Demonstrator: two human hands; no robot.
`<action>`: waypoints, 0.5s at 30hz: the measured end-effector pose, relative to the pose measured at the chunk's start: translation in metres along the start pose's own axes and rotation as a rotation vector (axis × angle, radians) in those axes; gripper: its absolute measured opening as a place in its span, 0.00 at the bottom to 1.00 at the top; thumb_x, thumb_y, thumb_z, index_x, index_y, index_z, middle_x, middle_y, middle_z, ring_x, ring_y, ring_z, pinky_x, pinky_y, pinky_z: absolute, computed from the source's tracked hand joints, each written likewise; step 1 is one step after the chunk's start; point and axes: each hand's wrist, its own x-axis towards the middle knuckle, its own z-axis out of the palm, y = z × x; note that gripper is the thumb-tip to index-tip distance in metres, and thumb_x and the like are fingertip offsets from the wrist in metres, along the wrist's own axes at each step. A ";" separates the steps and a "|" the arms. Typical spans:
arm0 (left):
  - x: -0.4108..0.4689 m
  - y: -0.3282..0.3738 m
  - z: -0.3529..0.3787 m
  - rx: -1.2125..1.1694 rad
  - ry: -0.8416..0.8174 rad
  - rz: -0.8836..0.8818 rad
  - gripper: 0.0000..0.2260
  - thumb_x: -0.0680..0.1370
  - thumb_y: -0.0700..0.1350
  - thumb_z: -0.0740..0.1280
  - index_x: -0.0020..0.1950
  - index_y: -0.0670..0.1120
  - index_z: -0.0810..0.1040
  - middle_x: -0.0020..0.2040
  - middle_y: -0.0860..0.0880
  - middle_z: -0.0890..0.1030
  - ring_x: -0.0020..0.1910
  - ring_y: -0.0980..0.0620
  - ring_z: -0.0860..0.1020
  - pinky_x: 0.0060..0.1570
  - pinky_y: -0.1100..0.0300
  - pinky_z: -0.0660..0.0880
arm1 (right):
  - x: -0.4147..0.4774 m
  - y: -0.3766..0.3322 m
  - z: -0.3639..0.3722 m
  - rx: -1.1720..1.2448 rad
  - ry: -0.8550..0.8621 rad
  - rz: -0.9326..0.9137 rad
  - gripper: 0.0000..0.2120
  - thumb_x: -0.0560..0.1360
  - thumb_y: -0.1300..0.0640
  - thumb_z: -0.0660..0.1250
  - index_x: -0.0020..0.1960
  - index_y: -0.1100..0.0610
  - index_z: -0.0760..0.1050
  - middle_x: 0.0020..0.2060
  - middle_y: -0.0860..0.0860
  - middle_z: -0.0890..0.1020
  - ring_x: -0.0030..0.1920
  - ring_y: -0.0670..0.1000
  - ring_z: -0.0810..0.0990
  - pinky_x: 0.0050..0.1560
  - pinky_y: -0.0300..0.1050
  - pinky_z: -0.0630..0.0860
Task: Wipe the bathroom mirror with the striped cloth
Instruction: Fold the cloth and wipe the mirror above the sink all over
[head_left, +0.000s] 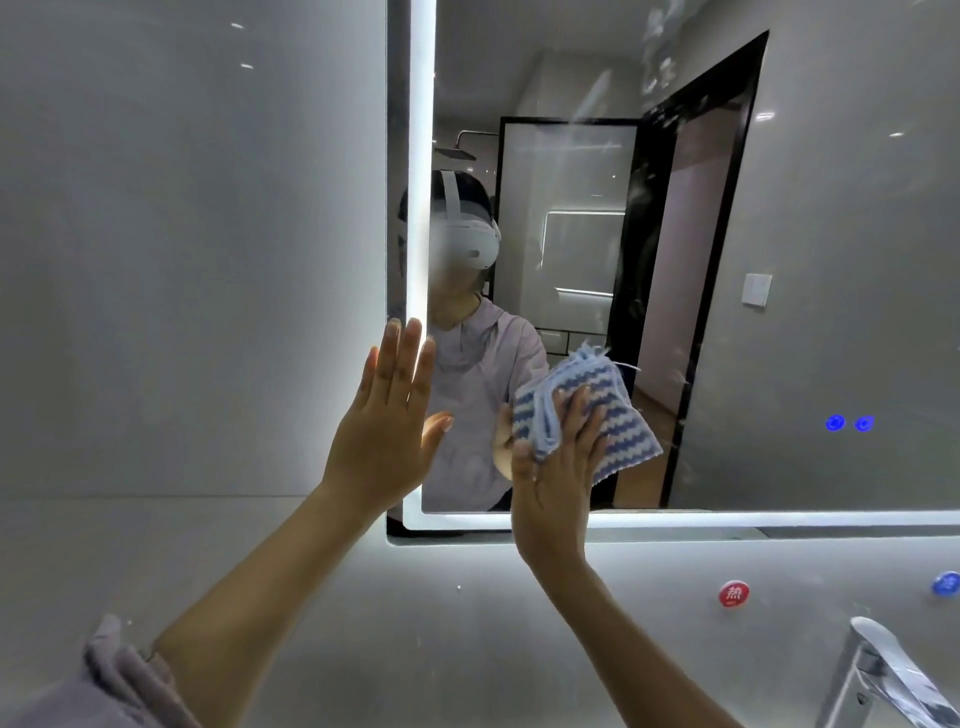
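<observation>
The bathroom mirror (810, 312) hangs on the grey wall, edged by a lit white strip. The blue-and-white striped cloth (613, 410), folded, lies flat against the glass in the mirror's lower left area. My right hand (558, 467) presses on it, fingers spread over its lower part. My left hand (387, 421) is flat and open, fingers together, resting against the mirror's lit left edge and holding nothing. Smears and spots show on the glass at the upper right.
A chrome faucet (883, 675) stands at the lower right. A red hot-water sticker (733, 593) and a blue sticker (945, 583) are on the wall under the mirror. Two blue touch lights (849, 423) glow on the glass. The mirror reflects a person wearing a headset.
</observation>
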 end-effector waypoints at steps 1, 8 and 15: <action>0.000 0.000 0.000 -0.006 0.006 0.000 0.33 0.80 0.60 0.48 0.77 0.40 0.49 0.78 0.39 0.50 0.77 0.39 0.49 0.74 0.48 0.53 | 0.000 0.001 0.002 -0.079 -0.041 -0.074 0.31 0.80 0.38 0.40 0.77 0.50 0.36 0.77 0.46 0.37 0.77 0.50 0.36 0.75 0.49 0.32; 0.001 0.003 0.002 -0.001 0.054 -0.019 0.32 0.80 0.58 0.54 0.77 0.40 0.52 0.78 0.39 0.51 0.77 0.40 0.48 0.76 0.51 0.46 | 0.014 0.013 -0.005 -0.282 -0.128 -0.313 0.24 0.83 0.48 0.43 0.78 0.52 0.47 0.78 0.50 0.48 0.78 0.54 0.43 0.76 0.56 0.40; 0.002 0.003 0.005 -0.001 0.081 -0.031 0.32 0.80 0.59 0.52 0.77 0.41 0.52 0.78 0.40 0.51 0.77 0.40 0.48 0.76 0.52 0.44 | 0.040 0.011 -0.009 -0.511 -0.073 -0.460 0.27 0.81 0.46 0.50 0.77 0.50 0.48 0.77 0.54 0.52 0.77 0.56 0.47 0.75 0.62 0.44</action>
